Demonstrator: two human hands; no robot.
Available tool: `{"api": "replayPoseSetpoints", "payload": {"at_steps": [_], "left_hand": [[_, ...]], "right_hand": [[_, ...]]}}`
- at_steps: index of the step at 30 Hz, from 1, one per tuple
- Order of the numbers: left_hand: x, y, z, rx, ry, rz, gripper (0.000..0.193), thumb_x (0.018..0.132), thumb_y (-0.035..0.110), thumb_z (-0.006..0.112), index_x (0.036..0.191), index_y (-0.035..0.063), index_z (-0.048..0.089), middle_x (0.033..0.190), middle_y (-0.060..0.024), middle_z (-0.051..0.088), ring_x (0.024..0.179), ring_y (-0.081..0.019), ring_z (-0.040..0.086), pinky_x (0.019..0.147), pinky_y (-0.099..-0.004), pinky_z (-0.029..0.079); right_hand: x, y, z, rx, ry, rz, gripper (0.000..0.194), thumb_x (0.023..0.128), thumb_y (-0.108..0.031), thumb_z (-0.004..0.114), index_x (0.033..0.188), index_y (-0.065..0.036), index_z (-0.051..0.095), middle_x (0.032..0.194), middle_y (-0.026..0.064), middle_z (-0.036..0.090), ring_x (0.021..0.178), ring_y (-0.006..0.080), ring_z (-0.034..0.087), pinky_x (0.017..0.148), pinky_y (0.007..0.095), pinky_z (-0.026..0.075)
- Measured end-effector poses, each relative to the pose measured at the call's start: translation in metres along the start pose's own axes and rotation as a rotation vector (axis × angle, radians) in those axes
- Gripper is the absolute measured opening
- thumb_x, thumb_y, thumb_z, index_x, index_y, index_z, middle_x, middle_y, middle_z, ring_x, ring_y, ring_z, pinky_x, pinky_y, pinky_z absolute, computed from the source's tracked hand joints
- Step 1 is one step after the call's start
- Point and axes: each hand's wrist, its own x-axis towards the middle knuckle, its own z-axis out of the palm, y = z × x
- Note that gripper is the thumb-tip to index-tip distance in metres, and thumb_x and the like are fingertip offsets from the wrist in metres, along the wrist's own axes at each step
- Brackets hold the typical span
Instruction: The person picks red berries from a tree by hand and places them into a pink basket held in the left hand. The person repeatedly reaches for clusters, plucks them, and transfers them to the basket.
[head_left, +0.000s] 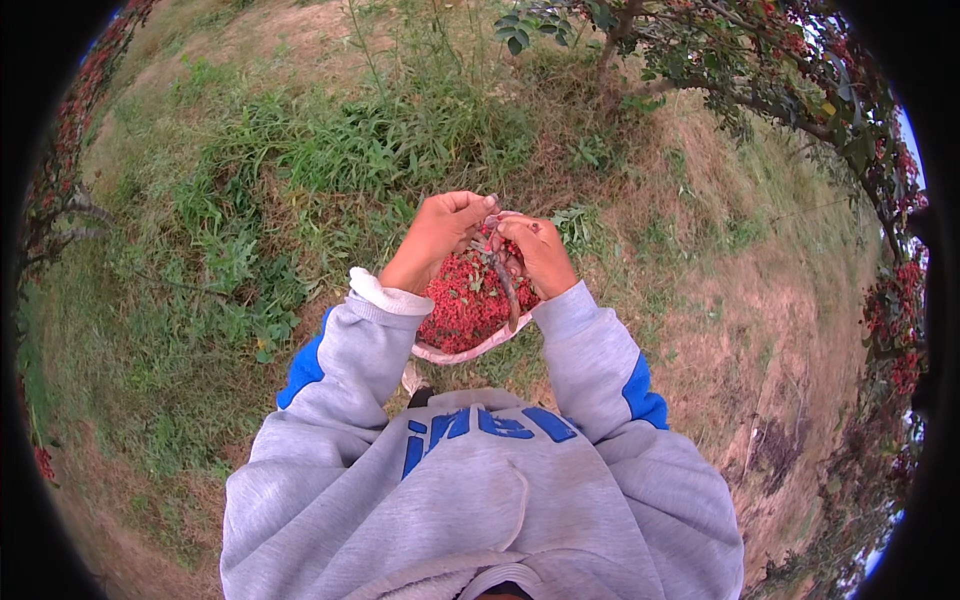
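Note:
My left hand (450, 225) is raised over the far left rim of a basket, its thumb and fingertips pinched together; whether something small is between them I cannot tell. Close beside it on the right, my right hand (534, 247) is curled around a brown strap-like or stick-like piece (508, 289) that hangs down over the basket, with a few red berries near the fingers. Below both hands lies a heap of small red berries (465, 304) with some green leaf bits. The basket's pale pink rim (474, 354) curves around the near side. My right palm is hidden.
Green weeds (337, 150) and dry grass cover the ground ahead. A branch (787, 116) with leaves and red berry clusters arches over the upper right. More berry clusters (896, 322) hang at the right edge and along the left edge. A shoe (414, 381) shows below the basket.

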Motion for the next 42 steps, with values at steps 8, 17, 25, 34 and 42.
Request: {"api": "replayPoseSetpoints", "payload": {"at_steps": [8,17,25,34,42], "left_hand": [[-0.016,-0.008,-0.037,-0.434,0.054,-0.107,0.02,0.085,0.02,0.05,0.085,0.0002,0.052,0.064,0.0028,0.046,0.047,-0.0001,0.036,0.034,-0.0119,0.024],[-0.036,-0.018,-0.027,-0.361,0.156,0.019,0.015,0.081,0.019,0.055,0.082,0.0042,0.055,0.066,0.0022,0.053,0.053,-0.0038,0.046,0.042,-0.0144,0.036],[-0.049,-0.025,-0.003,-0.159,0.202,0.161,0.014,0.083,0.016,0.051,0.078,0.0031,0.056,0.062,0.0029,0.049,0.053,-0.0043,0.04,0.046,-0.0181,0.031],[-0.09,-0.048,-0.099,-0.521,0.447,0.231,0.012,0.082,0.017,0.053,0.08,0.0053,0.052,0.068,0.0019,0.047,0.056,-0.0039,0.04,0.046,-0.0178,0.034],[-0.147,-0.079,-0.198,-1.087,0.825,0.298,0.091,0.071,0.025,0.064,0.13,0.0093,-0.004,0.131,-0.0247,0.012,0.118,-0.0387,0.026,0.091,-0.0557,0.03]], "right_hand": [[0.013,0.017,-0.029,-0.141,-0.034,0.019,0.018,0.077,-0.018,0.048,0.072,-0.003,0.057,0.06,0.0027,0.053,0.048,0.0074,0.047,0.039,0.019,0.034],[0.013,0.02,-0.003,-0.169,-0.199,-0.234,0.031,0.074,-0.024,0.06,0.093,0.0,0.056,0.087,0.0073,0.059,0.073,0.0116,0.056,0.058,0.0247,0.046],[-0.011,0.001,0.024,-0.169,-0.077,-0.194,0.01,0.073,-0.009,0.061,0.071,0.0,0.057,0.063,0.0038,0.058,0.056,0.0085,0.053,0.049,0.0232,0.043],[-0.001,0.006,-0.008,-0.711,-0.167,-0.473,0.01,0.07,-0.011,0.058,0.077,-0.004,0.058,0.07,0.0087,0.06,0.063,0.0227,0.058,0.058,0.031,0.046],[0.007,-0.125,-0.069,-0.257,0.312,-0.751,0.019,0.076,-0.012,0.057,0.092,-0.001,0.057,0.083,0.0056,0.058,0.069,0.0134,0.055,0.055,0.0236,0.046]]}}
